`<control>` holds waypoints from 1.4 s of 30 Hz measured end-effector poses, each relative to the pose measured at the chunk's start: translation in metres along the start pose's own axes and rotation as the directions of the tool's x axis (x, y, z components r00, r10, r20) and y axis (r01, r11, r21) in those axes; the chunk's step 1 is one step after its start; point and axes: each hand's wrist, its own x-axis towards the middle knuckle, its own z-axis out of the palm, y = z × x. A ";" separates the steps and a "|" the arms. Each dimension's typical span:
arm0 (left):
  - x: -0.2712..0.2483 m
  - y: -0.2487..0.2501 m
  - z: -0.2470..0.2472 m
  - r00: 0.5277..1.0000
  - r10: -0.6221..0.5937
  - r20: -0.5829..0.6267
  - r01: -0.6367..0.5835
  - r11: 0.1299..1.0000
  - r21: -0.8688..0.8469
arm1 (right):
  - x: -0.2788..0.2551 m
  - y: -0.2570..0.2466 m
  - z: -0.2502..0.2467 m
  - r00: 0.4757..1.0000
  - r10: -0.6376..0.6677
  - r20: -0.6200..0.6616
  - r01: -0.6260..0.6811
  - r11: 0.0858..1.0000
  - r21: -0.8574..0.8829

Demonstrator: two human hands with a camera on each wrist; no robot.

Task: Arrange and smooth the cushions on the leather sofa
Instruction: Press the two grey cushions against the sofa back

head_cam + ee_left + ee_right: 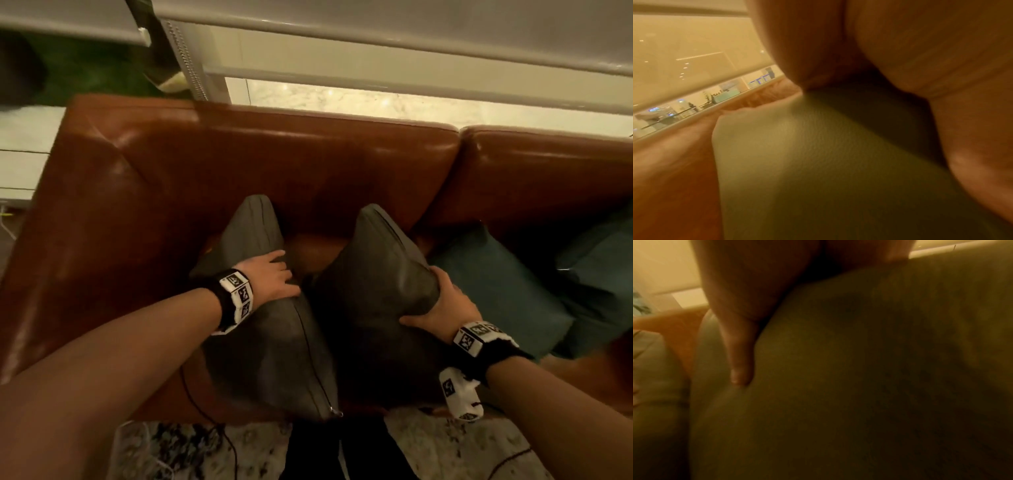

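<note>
Two grey cushions stand side by side on the seat of the brown leather sofa [239,164]. My left hand [274,277] lies on the upper ridge of the left grey cushion [267,359], fingers stretched over it and thumb spread apart. My right hand [438,305] grips the right edge of the right grey cushion [376,274], thumb on the near face and fingers wrapped behind. The left wrist view shows the left grey cushion [818,162] under my palm. In the right wrist view a finger [740,353] presses into the right grey cushion [859,369].
A teal cushion [496,284] lies to the right of the grey pair, with another teal one [599,260] beyond it. Behind the sofa back runs a window [342,99] with lowered blinds. A patterned rug [428,445] and a black cable [205,416] lie below the seat's front edge.
</note>
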 end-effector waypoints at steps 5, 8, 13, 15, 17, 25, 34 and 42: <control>-0.079 0.012 0.041 0.975 -0.216 -0.056 0.209 0.972 -0.108 | -0.016 -0.019 -0.031 0.995 -0.069 -0.067 0.074 0.995 0.069; -0.127 0.024 0.060 0.907 -0.408 -0.100 0.371 0.889 -0.269 | -0.024 -0.047 -0.069 0.977 -0.194 -0.092 0.196 0.981 0.008; -0.182 0.052 0.063 0.659 -0.702 -0.270 0.515 0.682 -0.519 | -0.029 -0.105 -0.131 0.899 -0.398 -0.184 0.388 0.917 -0.087; -0.198 0.064 0.054 0.572 -0.805 -0.158 0.579 0.533 -0.617 | -0.022 -0.127 -0.147 0.856 -0.478 -0.197 0.462 0.878 -0.125; -0.210 0.076 0.051 0.482 -0.876 -0.014 0.623 0.355 -0.697 | -0.013 -0.148 -0.156 0.803 -0.565 -0.190 0.540 0.824 -0.172; -0.172 0.101 0.104 0.112 -0.779 0.616 0.624 -0.428 -0.654 | 0.059 -0.191 -0.106 0.769 -0.633 0.093 0.582 0.632 -0.512; -0.108 0.115 0.125 0.169 -0.769 0.616 0.342 -0.540 -0.769 | 0.109 -0.172 -0.050 0.778 -0.600 0.187 0.590 0.595 -0.547; -0.144 0.051 0.123 0.157 -0.854 0.495 0.428 -0.393 -0.814 | 0.114 -0.166 -0.080 0.727 -0.656 0.204 0.659 0.581 -0.478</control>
